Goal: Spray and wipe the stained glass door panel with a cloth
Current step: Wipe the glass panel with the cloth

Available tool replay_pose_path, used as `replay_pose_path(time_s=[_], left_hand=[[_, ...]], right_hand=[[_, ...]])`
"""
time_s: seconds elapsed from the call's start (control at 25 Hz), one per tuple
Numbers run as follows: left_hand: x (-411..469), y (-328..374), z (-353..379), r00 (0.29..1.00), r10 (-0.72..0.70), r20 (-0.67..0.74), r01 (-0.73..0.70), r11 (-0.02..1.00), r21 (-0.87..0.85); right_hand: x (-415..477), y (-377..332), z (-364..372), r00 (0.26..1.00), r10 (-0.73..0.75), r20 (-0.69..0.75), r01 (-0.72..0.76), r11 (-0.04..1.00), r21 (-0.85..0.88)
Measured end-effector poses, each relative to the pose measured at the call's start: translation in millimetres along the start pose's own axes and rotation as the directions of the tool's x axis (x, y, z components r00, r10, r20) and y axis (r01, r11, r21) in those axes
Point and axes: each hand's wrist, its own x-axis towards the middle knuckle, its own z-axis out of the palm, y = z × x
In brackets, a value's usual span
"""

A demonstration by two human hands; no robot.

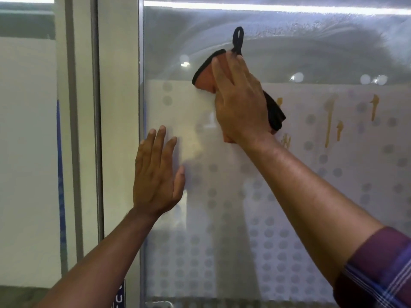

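Pressing orange cloth (203,78) on the glass door panel (311,196) under a flat right hand (240,101), bracing with open left hand (155,174). Sweep firmly rightward over yellow drips (329,121).

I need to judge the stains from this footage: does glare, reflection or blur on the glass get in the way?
Head view: a bright light strip reflects along the top of the glass panel, with small round glare spots mid-height; head view is soft overall, yet the yellow stains right of the cloth stay readable.
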Motion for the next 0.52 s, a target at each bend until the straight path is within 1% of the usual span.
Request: replay_pose_path(time_s=[0.08, 0.12, 0.2, 0.28, 0.36, 0.44, 0.52], left_hand=[[-1.2, -1.8, 1.8, 1.000, 0.016, 0.002, -0.016, 1.000, -0.027], [-2.1, -3.1, 2.4, 1.000, 0.024, 0.001, -0.024, 0.999, -0.047], [-1.9, -5.6, 3.1, 0.999, 0.035, -0.007, -0.035, 0.994, -0.108], [-1.9, -7.5, 1.9, 0.999, 0.029, -0.024, -0.034, 0.977, -0.213], [-2.9, -9.0, -1.6, 0.999, -0.013, -0.049, -0.005, 0.934, -0.357], [-2.9, -11.6, -7.4, 0.997, -0.059, -0.046, 0.028, 0.863, -0.505], [-1.1, -15.3, -13.9, 0.997, -0.069, -0.016, 0.047, 0.808, -0.588]], right_hand=[[-14.7, -7.2, 2.7, 1.000, 0.017, -0.004, -0.017, 0.999, 0.040], [-27.1, -10.7, 5.0, 1.000, -0.008, -0.002, 0.008, 0.999, 0.053], [-56.6, -16.2, 10.0, 0.995, -0.101, -0.025, 0.103, 0.991, 0.085], [-90.9, -20.4, 16.2, 0.982, -0.183, -0.052, 0.188, 0.977, 0.103], [-131.1, -29.3, 24.6, 0.974, -0.223, -0.041, 0.226, 0.964, 0.138], [-176.1, -43.7, 32.5, 0.967, -0.255, 0.000, 0.252, 0.953, 0.170], [-220.7, -58.3, 39.4, 0.940, -0.335, 0.061, 0.318, 0.927, 0.199]])
